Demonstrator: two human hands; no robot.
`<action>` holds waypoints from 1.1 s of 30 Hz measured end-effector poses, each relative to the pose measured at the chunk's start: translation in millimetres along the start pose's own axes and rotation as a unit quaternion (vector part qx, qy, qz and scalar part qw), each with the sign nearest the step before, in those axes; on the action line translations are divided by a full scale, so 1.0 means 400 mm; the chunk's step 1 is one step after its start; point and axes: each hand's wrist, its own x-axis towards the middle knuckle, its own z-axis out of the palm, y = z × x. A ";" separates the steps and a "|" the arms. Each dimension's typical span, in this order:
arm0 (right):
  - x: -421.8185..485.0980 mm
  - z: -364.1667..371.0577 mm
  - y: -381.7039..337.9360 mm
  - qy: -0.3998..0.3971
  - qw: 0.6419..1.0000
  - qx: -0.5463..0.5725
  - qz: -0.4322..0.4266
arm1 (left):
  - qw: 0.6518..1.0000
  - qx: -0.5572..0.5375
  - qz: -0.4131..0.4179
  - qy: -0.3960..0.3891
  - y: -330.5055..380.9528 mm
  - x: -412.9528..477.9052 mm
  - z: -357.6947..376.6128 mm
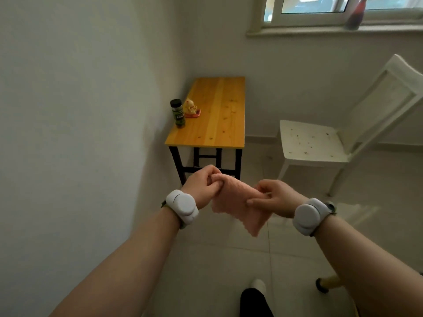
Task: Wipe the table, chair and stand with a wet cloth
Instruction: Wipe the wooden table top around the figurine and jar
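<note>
A pink cloth [238, 204] hangs in the air between my two hands, above the tiled floor. My left hand [202, 184] grips its upper left corner. At its right edge my right hand [272, 195] pinches it with thumb and fingers. Ahead stands a small wooden table [219, 115] with black legs, pushed against the left wall. A white chair [313, 143] stands to the right of the table; dark crumbs speckle its seat. No stand can be identified for sure.
On the table's left side stand a dark spice jar [178, 113] and a small golden figurine [191, 107] on a red base. A window sill [332, 30] runs along the top right. A yellow leg with a black foot [325, 285] sits at the bottom right.
</note>
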 end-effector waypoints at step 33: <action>1.048 -0.089 0.232 0.018 0.971 -0.205 0.120 | 0.947 0.152 -0.282 -0.022 -0.576 0.923 -0.002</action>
